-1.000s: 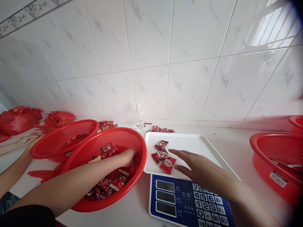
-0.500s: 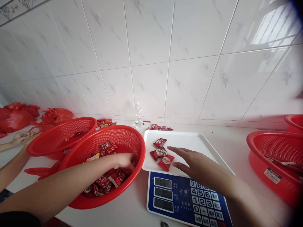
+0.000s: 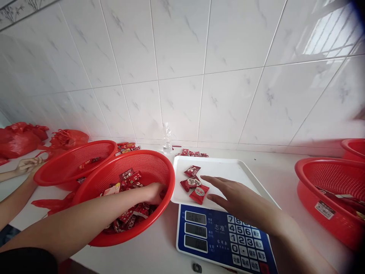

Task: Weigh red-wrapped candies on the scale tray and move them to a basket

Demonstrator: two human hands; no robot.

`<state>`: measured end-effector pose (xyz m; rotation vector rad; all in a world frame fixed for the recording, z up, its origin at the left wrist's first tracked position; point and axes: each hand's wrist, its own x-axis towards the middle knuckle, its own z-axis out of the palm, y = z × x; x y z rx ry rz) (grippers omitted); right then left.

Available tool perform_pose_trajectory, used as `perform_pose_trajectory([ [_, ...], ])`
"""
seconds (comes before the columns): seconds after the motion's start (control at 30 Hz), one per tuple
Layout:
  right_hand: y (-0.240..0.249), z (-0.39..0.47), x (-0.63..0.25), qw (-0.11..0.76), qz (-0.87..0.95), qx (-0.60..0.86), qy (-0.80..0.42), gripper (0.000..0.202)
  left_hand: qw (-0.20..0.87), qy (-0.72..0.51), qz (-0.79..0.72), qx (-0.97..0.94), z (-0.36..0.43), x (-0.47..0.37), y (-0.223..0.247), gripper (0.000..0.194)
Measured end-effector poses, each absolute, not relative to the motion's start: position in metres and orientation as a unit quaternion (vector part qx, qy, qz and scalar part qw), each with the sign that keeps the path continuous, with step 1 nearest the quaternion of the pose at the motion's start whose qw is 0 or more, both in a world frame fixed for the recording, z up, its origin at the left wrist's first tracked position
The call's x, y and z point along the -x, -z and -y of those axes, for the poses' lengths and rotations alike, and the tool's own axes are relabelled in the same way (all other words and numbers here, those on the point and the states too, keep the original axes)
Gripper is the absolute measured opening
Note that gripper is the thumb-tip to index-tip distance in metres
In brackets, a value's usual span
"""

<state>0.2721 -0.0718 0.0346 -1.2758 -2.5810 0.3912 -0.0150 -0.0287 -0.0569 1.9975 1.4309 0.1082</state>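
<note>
My left hand [image 3: 155,193] reaches down inside a red plastic basket [image 3: 154,161], against its right side. The fingers are hidden, so their hold cannot be made out. Several red wrapped candies [image 3: 132,217] lie in that basket around my forearm. My right hand [image 3: 228,190] is over the white tray [image 3: 239,169] of a digital scale [image 3: 219,238], fingers stretched out and holding nothing. Just left of its fingertips, a few red candy packets [image 3: 199,194] lie on the tray.
A second red basket [image 3: 62,167] stands to the left, with another person's hands [image 3: 27,164] beside it. Red plastic bags [image 3: 70,139] sit at the far left. Against the wall stands a clear bottle [image 3: 167,139]. More red baskets [image 3: 327,190] are on the right.
My left hand has sunk a little deeper into the basket, its fingers now out of sight. The right hand stays over the tray, almost unmoved.
</note>
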Motion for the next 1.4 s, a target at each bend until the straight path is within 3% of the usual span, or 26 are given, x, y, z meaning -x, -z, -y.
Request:
perform_pose_trajectory([
  [0.13,-0.037,0.072,-0.272,0.119,0.881,0.437,-0.137,0.048,0.297,-0.019,-0.574,-0.763,0.034,0.015,0.043,0.025],
  [0.33,-0.036,0.070,-0.274,0.120,0.879,0.441,-0.136,0.048,0.280,-0.002,-0.605,-0.745,0.034,0.018,0.021,0.023],
  [0.53,-0.034,0.069,-0.276,0.119,0.875,0.449,-0.135,0.050,0.245,-0.172,-0.646,-0.702,0.017,0.026,-0.037,0.012],
  [0.7,-0.034,0.069,-0.276,0.122,0.875,0.449,-0.137,0.049,0.384,-0.306,-0.576,-0.654,0.017,-0.001,-0.068,0.017],
  [0.87,-0.033,0.068,-0.275,0.123,0.876,0.443,-0.144,0.048,0.448,-0.247,-0.545,-0.664,0.019,-0.040,-0.050,0.024],
  [1.0,-0.034,0.069,-0.272,0.136,0.878,0.429,-0.161,0.047,0.375,-0.197,-0.519,-0.742,0.016,-0.054,-0.044,0.033],
  [1.17,-0.039,0.071,-0.267,0.138,0.877,0.423,-0.181,0.044,0.307,-0.122,-0.476,-0.815,0.011,-0.054,-0.046,0.027],
  [1.4,-0.036,0.074,-0.260,0.129,0.884,0.409,-0.186,0.044,0.215,-0.107,-0.435,-0.868,0.015,-0.055,-0.031,0.044],
])
